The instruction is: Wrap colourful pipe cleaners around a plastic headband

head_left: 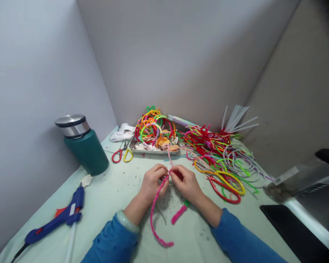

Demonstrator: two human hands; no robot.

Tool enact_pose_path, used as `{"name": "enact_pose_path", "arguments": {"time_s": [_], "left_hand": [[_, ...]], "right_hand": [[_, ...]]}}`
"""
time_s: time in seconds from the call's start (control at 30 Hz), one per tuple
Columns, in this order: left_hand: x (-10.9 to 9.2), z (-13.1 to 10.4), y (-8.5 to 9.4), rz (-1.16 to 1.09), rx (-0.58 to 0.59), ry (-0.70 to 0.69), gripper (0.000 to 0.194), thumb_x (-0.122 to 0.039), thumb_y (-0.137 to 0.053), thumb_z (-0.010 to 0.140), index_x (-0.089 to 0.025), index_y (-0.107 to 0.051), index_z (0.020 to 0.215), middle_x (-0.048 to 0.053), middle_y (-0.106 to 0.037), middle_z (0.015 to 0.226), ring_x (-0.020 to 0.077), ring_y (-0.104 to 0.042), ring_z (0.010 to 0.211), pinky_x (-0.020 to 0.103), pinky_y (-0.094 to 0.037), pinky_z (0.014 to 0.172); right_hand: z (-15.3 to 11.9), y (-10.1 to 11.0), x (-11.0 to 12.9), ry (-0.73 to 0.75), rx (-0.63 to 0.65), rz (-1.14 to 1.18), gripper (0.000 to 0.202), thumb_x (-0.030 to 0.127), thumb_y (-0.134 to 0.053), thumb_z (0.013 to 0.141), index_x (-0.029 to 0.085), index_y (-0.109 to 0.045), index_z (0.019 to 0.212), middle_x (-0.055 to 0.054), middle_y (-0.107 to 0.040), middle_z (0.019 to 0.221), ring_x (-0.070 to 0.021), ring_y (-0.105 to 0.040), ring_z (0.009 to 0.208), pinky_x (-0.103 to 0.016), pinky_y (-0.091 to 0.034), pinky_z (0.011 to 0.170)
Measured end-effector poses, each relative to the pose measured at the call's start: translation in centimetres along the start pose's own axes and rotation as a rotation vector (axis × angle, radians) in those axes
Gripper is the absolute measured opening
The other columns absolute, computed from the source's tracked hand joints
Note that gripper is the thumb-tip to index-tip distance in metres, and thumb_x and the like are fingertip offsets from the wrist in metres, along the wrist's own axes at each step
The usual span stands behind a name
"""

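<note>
Both my hands meet over the middle of the table, fingertips pinched close together. A twisted pink pipe cleaner hangs from between them and curves down toward me. My left hand grips it near its upper end. My right hand pinches at the same spot, where a pale pink pipe cleaner sticks up beyond the fingers. The exact join is hidden by my fingertips. Below my right hand lies a short, thick pink piece with a green end, apart from both hands.
At left are a blue glue gun and a teal bottle. Behind my hands, a metal tray holds colourful pipe-cleaner shapes, with small scissors beside it. Loose pipe cleaners and large red-and-yellow scissors lie at right.
</note>
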State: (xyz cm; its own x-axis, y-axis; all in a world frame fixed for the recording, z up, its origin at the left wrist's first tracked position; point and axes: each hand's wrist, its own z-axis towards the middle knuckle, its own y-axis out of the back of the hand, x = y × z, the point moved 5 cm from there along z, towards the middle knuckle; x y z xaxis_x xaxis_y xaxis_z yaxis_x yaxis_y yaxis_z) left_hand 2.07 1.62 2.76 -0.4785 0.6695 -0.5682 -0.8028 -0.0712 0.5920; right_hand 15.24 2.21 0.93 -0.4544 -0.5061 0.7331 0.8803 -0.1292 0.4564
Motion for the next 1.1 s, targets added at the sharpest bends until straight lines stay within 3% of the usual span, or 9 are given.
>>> {"name": "enact_pose_path", "arguments": {"time_s": [0.33, 0.7, 0.93, 1.1], "left_hand": [[-0.21, -0.19, -0.45, 0.032, 0.02, -0.054, 0.007, -0.012, -0.05, 0.07, -0.017, -0.054, 0.073, 0.006, -0.056, 0.086, 0.0141, -0.054, 0.075, 0.023, -0.044, 0.067], [-0.47, -0.05, -0.21, 0.139, -0.043, 0.056, 0.011, -0.009, -0.049, 0.068, -0.018, -0.054, 0.073, 0.004, -0.058, 0.086, 0.0142, -0.055, 0.076, 0.024, -0.044, 0.069], [-0.66, -0.01, -0.06, 0.128, -0.04, -0.048, 0.012, -0.01, -0.051, 0.069, -0.017, -0.058, 0.075, 0.007, -0.06, 0.091, 0.017, -0.055, 0.086, 0.026, -0.044, 0.076], [-0.23, 0.23, 0.26, 0.057, -0.047, 0.052, 0.01, -0.015, -0.05, 0.075, -0.016, -0.06, 0.073, 0.005, -0.06, 0.078, 0.015, -0.055, 0.076, 0.025, -0.043, 0.07]], "right_hand": [[-0.28, -0.04, -0.67, 0.021, -0.035, -0.107, 0.008, 0.019, -0.05, 0.079, 0.018, -0.057, 0.076, -0.001, -0.058, 0.071, -0.0136, -0.053, 0.065, -0.023, -0.039, 0.059], [-0.31, 0.0, -0.55, 0.013, -0.06, -0.106, 0.008, 0.018, -0.05, 0.079, 0.017, -0.056, 0.075, 0.0, -0.057, 0.069, -0.0128, -0.053, 0.063, -0.023, -0.038, 0.059], [-0.3, -0.06, -0.57, 0.029, -0.046, -0.096, 0.008, 0.017, -0.049, 0.08, 0.017, -0.056, 0.076, 0.0, -0.057, 0.069, -0.0126, -0.052, 0.064, -0.023, -0.038, 0.06], [-0.29, -0.28, -0.54, 0.057, -0.005, -0.093, 0.008, 0.016, -0.049, 0.08, 0.017, -0.056, 0.075, 0.001, -0.055, 0.068, -0.0121, -0.05, 0.062, -0.023, -0.037, 0.06]]}}
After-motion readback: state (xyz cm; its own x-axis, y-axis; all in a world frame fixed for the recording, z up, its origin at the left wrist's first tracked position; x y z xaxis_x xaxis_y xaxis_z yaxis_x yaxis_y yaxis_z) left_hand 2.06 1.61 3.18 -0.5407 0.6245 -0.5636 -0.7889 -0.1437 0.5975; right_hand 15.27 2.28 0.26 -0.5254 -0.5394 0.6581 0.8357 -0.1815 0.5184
